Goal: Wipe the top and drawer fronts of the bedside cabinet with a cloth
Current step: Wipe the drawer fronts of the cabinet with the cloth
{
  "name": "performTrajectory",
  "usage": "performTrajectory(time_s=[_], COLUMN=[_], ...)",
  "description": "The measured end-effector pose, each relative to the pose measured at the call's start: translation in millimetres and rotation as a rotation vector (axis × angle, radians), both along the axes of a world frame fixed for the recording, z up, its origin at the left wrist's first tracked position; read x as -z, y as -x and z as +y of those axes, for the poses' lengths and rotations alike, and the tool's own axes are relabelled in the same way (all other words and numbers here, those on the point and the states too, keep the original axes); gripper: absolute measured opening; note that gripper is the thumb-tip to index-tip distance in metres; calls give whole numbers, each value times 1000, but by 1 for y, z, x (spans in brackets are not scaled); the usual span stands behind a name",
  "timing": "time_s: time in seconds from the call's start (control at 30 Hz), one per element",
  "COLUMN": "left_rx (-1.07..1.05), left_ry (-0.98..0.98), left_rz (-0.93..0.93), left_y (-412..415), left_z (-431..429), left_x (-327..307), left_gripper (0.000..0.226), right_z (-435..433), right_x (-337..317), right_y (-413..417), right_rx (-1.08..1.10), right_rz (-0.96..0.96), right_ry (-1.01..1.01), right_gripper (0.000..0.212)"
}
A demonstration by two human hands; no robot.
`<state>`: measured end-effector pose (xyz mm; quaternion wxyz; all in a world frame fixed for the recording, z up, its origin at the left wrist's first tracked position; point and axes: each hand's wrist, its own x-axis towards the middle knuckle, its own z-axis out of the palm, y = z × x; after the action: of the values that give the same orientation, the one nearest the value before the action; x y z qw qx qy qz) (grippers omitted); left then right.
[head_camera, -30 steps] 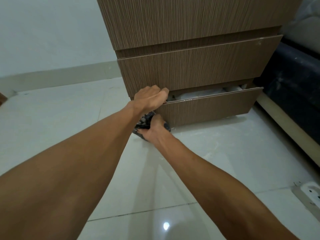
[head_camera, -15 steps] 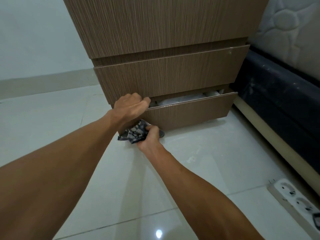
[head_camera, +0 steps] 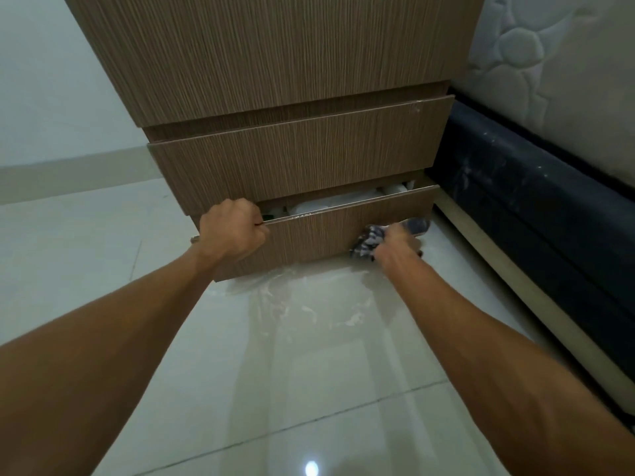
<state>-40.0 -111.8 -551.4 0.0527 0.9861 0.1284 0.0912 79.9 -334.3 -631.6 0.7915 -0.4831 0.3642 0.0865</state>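
The brown wood-grain bedside cabinet fills the upper middle of the head view. Its bottom drawer stands slightly pulled out, with white items showing inside. My left hand grips the top edge of that drawer front at its left end. My right hand holds a dark patterned cloth pressed against the right part of the same drawer front, near the floor. The middle drawer above is closed. The cabinet's top is out of view.
A dark bed base with a pale plinth runs along the right, a white quilted mattress on it. Glossy white floor tiles spread below, smeared with white streaks in front of the drawer. A pale wall stands at left.
My right hand has swept the cloth from the drawer front's left end, under my left hand, to its right end. The left hand keeps its hold on the drawer edge. The view shifted.
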Motion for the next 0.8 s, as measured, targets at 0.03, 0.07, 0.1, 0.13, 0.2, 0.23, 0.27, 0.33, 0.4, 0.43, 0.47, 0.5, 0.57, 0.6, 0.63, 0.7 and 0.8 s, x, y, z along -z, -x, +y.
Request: performTrajectory(time_s=[0.03,0.07,0.1,0.13,0.2,0.23,0.27,0.33,0.4,0.43,0.47,0.5,0.57,0.6,0.63,0.7,0.8], left_rx=[26,72,132,188,248,249,239,223,205,189,172,155,129,120,112,104,108], left_ry=[-50,-101,-146,-193,-293,-329,-353,-391,-437,-455,-467,-474,-478,-477,-474,-458,-401], left_rz=[-63,-115,-140,-126,-47,-14,10,44,69,79,90,100,116,121,125,136,145], left_y=[5,12,19,27,37,39,40,39,37,35,34,31,27,25,22,18,16], left_z=[-3,-6,-10,-13,-15,-14,-12,-7,-7,-7,-8,-9,-10,-11,-12,-13,-13], left_x=[6,14,24,34,53,59,64,68,68,68,67,67,67,66,65,63,62], left_gripper=[21,25,33,45,71,79,84,88,89,90,90,90,90,90,90,90,91], right_z=[-10,-16,-25,-31,-42,-46,-48,-49,-48,-47,-45,-43,-38,-36,-33,-29,-22], right_x=[1,7,5,2,1,-3,-8,-11,-12,-11,-9,-8,-7,-7,-7,-7,-9], right_y=[-3,-10,-8,-7,-6,-3,1,4,8,8,9,9,9,9,8,7,7], right_rx=[61,123,126,139,164,166,156,155,127,117,118,111,104,98,89,92,96], right_rz=[1,-30,-57,-87,-119,-133,-152,-181,-193,-189,-184,-178,-177,-182,-185,-213,-301], right_ry=[26,23,51,55,81,94,91,59,37,32,14,21,23,23,32,49,181], right_gripper=[31,34,37,41,43,43,42,42,42,42,41,39,38,39,40,43,48])
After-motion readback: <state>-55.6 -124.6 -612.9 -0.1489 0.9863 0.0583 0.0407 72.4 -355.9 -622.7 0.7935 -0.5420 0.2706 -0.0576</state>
